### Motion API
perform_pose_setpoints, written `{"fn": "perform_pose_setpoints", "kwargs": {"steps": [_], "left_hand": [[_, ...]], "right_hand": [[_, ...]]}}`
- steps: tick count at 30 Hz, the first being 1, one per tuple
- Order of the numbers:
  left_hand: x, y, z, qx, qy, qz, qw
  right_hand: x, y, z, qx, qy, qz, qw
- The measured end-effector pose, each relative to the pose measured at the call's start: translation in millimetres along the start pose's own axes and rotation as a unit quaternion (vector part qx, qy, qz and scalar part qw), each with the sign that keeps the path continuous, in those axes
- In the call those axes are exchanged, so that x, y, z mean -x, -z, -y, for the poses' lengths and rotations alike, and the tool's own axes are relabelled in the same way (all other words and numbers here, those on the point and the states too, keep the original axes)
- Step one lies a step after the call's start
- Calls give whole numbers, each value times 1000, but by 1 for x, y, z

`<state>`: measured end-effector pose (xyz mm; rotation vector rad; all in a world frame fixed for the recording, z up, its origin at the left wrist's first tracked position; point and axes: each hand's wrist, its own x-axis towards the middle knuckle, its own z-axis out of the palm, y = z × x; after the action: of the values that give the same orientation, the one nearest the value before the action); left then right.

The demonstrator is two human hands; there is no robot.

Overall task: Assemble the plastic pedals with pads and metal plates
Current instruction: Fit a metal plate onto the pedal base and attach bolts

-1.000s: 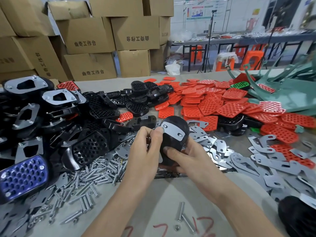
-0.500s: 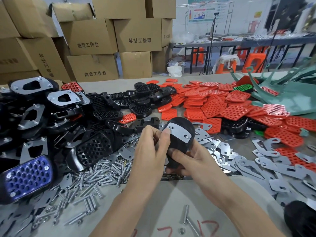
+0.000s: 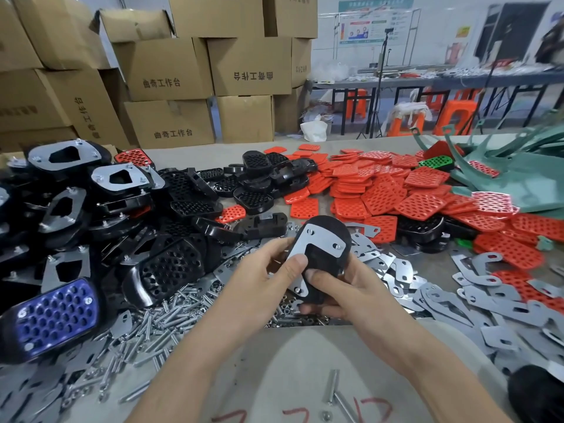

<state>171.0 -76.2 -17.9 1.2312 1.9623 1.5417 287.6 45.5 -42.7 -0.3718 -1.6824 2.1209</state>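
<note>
Frame centre, left to right: left hand [image 3: 265,271] grip closed, thumb pinching the angled silver metal plate [image 3: 319,239] against the rounded black plastic pedal [image 3: 331,228]. Right hand [image 3: 346,290] grip curls round the pedal's lower end, above the tabletop [image 3: 274,377].

Open over bare table [image 3: 290,361] nearer than screw heap [image 3: 146,325]; blocked left of heap by black pedals [image 3: 171,270], right by metal plates [image 3: 488,303].
</note>
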Motion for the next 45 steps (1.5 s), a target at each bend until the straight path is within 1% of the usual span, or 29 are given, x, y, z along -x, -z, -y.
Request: {"fn": "perform_pose_setpoints", "kwargs": {"steps": [5,10,12,14,19,22,26,28,29,31,32,34,37,39,41,45], "left_hand": [[1,-2,0,14,0,-6,1000],[1,-4,5,57,38,-8,998],[1,-8,7,46,40,-12,998],[1,-11,9,37,32,-16,999],[1,-14,11,15,13,-17,1000],[1,-15,11,0,-17,-24,1000],[1,-17,9,-50,-78,-40,995],[-1,-14,8,-91,-88,-48,991],[-3,-8,9,-117,-87,-66,987],[-8,10,13,-174,-61,-109,977],[-11,20,14,-208,-33,-112,971],[-15,36,16,-286,28,-69,955],[-19,40,17,-398,65,20,915],[-20,35,14,-459,72,85,881],[-22,29,10,-502,65,130,853],[-28,25,3,-564,18,152,811]], "right_hand": [[0,3,1,2,-2,12,1000],[-1,5,2,50,6,15,999],[-3,6,2,13,10,13,1000],[-4,5,3,-34,9,15,999],[-3,2,6,-32,12,-29,999],[-3,2,7,-63,2,-37,997],[-3,2,8,-84,3,-42,996],[-4,2,8,-78,8,-68,995],[-5,2,7,-81,8,-88,993],[-8,6,7,-95,-4,-135,986],[-10,7,6,-104,-12,-153,983],[-12,10,6,-129,-21,-169,977],[-13,11,6,-167,-23,-174,970],[-13,11,7,-186,-20,-183,965],[-13,11,7,-204,-22,-193,960],[-10,13,11,-256,-24,-183,949]]}}
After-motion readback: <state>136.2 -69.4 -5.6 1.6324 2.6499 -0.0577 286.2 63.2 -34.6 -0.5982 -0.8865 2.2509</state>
